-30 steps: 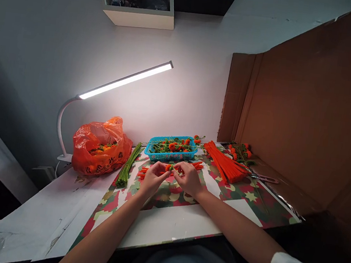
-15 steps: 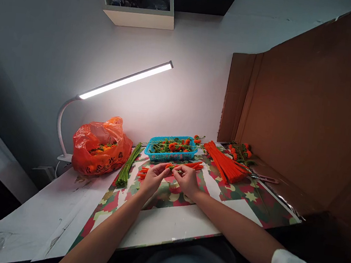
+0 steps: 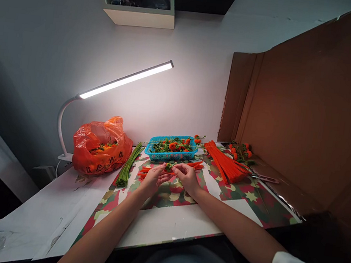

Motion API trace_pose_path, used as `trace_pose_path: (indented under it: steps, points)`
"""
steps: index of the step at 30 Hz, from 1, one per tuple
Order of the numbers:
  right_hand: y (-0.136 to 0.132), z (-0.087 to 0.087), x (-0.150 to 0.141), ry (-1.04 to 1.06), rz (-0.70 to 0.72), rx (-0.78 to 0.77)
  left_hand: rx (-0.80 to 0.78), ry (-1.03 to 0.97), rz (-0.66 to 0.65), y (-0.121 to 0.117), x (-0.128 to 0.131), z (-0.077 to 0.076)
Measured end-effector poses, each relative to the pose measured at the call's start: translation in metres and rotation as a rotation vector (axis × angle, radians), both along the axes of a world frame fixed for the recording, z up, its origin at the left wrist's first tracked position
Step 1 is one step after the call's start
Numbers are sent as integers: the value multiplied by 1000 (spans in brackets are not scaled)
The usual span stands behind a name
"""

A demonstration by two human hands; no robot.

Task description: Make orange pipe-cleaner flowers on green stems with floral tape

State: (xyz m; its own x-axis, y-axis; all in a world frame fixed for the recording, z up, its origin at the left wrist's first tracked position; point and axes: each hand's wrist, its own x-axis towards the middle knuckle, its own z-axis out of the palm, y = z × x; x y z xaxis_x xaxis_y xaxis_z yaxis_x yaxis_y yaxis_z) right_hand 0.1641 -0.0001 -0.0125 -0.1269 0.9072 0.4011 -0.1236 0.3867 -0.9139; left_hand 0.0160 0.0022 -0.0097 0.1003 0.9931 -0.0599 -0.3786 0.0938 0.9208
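Between my two hands is a small orange flower (image 3: 169, 168) with a green underside, made of what looks like chenille stem. My left hand (image 3: 153, 179) pinches it from the left with thumb and forefinger, its other fingers loosely curled. From the right, my right hand (image 3: 188, 178) closes thumb and fingertips on the flower's green part. Loose orange chenille stems (image 3: 145, 173) lie on the table beneath and behind my hands. Just beyond stands a blue basket (image 3: 169, 155) holding orange flowers on green stems.
A bundle of green stems (image 3: 129, 166) lies left, beside an orange plastic bag (image 3: 101, 148) of orange flowers. To the right are a fanned orange stem bundle (image 3: 226, 163), finished flowers (image 3: 240, 151) and pink-handled scissors or pliers (image 3: 265, 178). A lit lamp (image 3: 127, 80) hangs over the table; cardboard (image 3: 299, 112) walls the right side.
The flower has turned in my fingers, so more of its green underside shows. My left hand's lower fingers have loosened and spread a little. Things on the table stay put.
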Motion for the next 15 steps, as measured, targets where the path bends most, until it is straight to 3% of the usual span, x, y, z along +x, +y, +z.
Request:
trace_pose_path:
  steps: [7, 15]
  points:
    - [3, -1, 9, -184, -92, 221, -55, 54, -37, -4, 2, 2]
    - [2, 3, 12, -299, -66, 474, -4, 118, -100, -7, 3, -1]
